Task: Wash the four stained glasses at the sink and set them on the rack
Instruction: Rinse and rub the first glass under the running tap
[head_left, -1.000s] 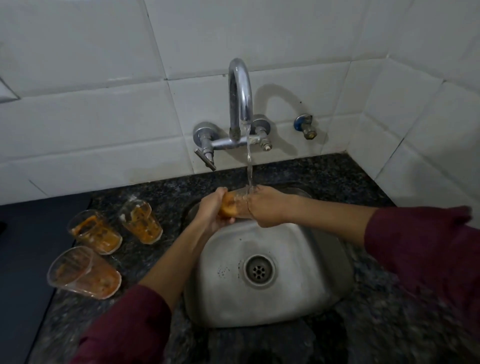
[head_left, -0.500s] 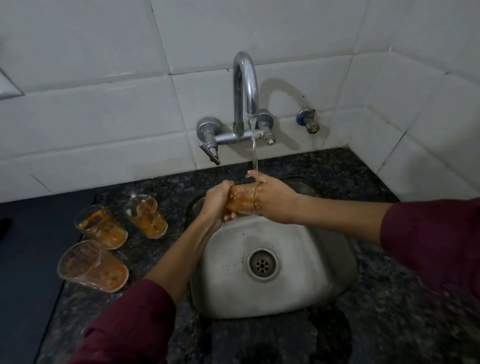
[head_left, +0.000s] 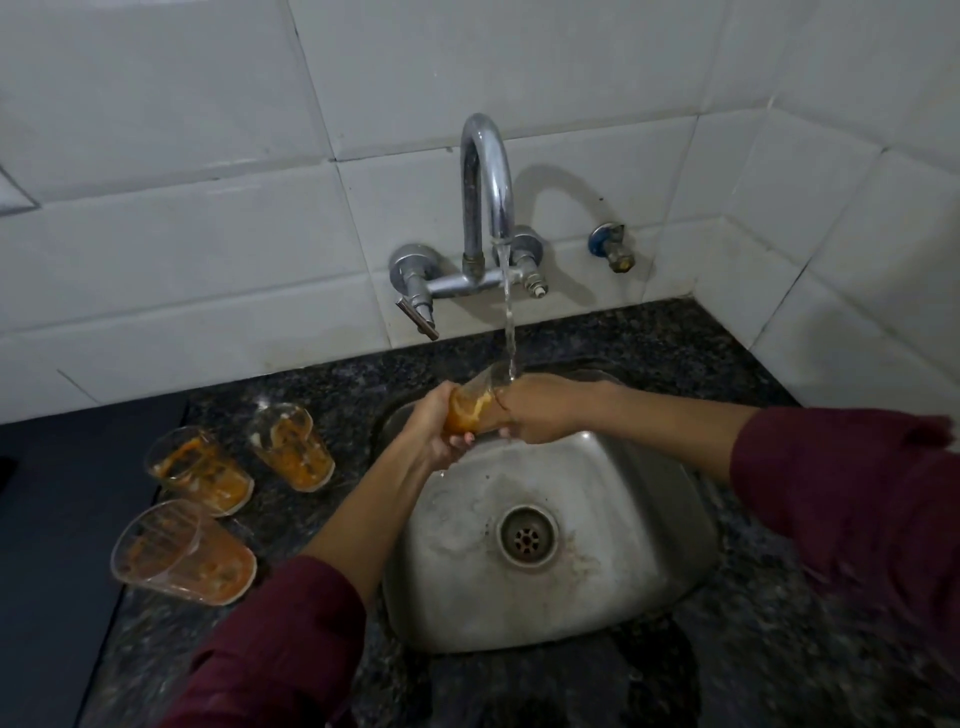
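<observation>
An orange-stained glass (head_left: 474, 404) lies tilted over the steel sink (head_left: 613, 587), under the running water from the chrome tap (head_left: 485, 192). My left hand (head_left: 434, 426) grips its base end. My right hand (head_left: 540, 410) is at the glass's mouth with fingers curled into or around it; the fingertips are hidden. Three more stained glasses stand on the dark counter left of the sink: one at the back (head_left: 291, 447), one beside it (head_left: 200, 470), one nearest me (head_left: 182, 553). No rack is in view.
White tiled walls close the back and the right corner. A small blue-capped valve (head_left: 613, 247) sticks out of the wall right of the tap. Speckled dark granite counter (head_left: 649, 332) surrounds the sink; a dark flat surface (head_left: 52, 519) lies at far left.
The glass has been turned in my hands under the stream, and orange residue now shows through its side. Both hands stay at the same spot over the sink.
</observation>
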